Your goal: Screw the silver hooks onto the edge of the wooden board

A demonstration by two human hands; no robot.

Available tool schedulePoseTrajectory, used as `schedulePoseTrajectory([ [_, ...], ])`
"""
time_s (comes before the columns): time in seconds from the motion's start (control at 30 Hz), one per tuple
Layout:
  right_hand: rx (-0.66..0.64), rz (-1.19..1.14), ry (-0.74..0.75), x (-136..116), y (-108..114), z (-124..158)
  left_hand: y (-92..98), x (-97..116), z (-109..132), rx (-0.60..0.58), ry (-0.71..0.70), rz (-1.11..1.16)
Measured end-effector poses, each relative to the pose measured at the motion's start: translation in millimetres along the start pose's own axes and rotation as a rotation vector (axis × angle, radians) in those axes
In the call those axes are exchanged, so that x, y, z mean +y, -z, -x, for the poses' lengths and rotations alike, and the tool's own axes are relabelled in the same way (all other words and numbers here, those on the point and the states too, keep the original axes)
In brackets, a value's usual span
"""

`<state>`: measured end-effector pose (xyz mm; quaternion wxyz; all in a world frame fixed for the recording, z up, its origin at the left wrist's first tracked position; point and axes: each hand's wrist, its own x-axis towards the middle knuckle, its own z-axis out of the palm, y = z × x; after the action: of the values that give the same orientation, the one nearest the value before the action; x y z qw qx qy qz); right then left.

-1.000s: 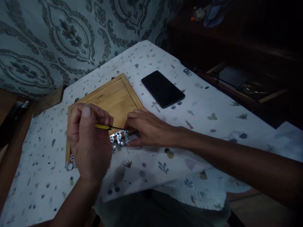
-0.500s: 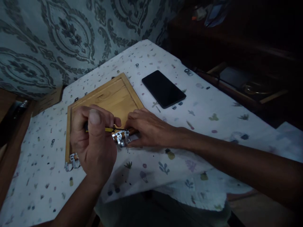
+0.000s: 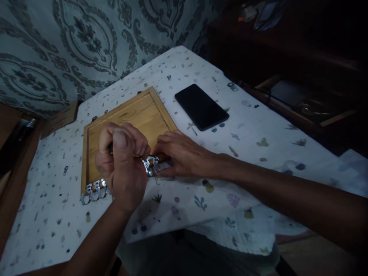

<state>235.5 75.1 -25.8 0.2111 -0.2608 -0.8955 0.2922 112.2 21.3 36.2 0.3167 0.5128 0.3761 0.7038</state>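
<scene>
A wooden panel (image 3: 143, 115) with a raised rim lies on the patterned tablecloth. Silver metal clips (image 3: 97, 190) line its near edge. My left hand (image 3: 123, 165) is closed around a small screwdriver (image 3: 138, 155) with a yellow-and-black handle, held nearly level over the panel. Its thin tip points right, at a metal clip (image 3: 156, 164) near the panel's right corner. Beside that clip, my right hand (image 3: 184, 155) grips the panel's near right corner, fingers on top and thumb low by the clip.
A black phone (image 3: 201, 107) lies on the tablecloth (image 3: 244, 153) behind my right hand. A piece of cardboard (image 3: 60, 119) rests at the far left by the patterned wall covering (image 3: 92, 38). Dark furniture with an open drawer (image 3: 299, 94) stands at the right.
My left hand has moved slightly right with the screwdriver, uncovering more clips at the left. My right hand stays at the corner. The whole view has shifted slightly.
</scene>
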Motion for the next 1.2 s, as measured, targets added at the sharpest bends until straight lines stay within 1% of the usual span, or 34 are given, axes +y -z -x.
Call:
schedulePoseTrajectory([
  [0.07, 0.009, -0.007, 0.0, 0.5, -0.5, 0.0, -2.8, -1.5, -0.5, -0.006, 0.008, 0.008],
  [0.17, 0.008, -0.003, 0.001, 1.6, -1.8, -1.0, -5.4, -4.2, -1.0, -0.051, 0.002, 0.002],
  [0.27, -0.001, 0.017, 0.004, 1.7, -2.5, -1.7, -6.0, -5.7, -4.2, -0.052, 0.009, 0.0],
  [0.33, 0.009, 0.024, 0.002, 0.8, -1.7, -1.6, -5.2, -5.3, -8.4, -0.018, 0.04, 0.021],
  [0.43, 0.002, 0.018, -0.001, -0.7, 0.5, -1.3, -2.5, -3.6, -14.1, 0.07, 0.106, 0.042],
  [0.53, -0.019, 0.016, -0.009, -0.7, 1.4, -1.7, 0.4, -1.5, -14.3, 0.104, 0.101, 0.004],
  [0.63, -0.002, 0.02, 0.002, 0.7, -0.2, -1.7, 1.9, 0.6, -10.1, 0.078, 0.08, -0.021],
  [0.77, 0.009, 0.009, 0.008, 1.6, -1.1, -0.6, 3.9, 2.8, -9.0, 0.013, 0.108, -0.04],
  [0.93, -0.02, -0.005, -0.022, -1.4, 1.8, -1.4, 5.7, 1.1, -18.0, 0.023, 0.173, 0.052],
  [1.1, -0.02, -0.032, -0.025, -2.1, 2.2, -1.5, -1.8, -2.4, -20.4, 0.011, 0.166, 0.042],
  [1.2, -0.008, -0.018, -0.016, -1.3, 1.3, -0.8, -5.1, -3.9, -21.6, -0.017, 0.16, 0.055],
])
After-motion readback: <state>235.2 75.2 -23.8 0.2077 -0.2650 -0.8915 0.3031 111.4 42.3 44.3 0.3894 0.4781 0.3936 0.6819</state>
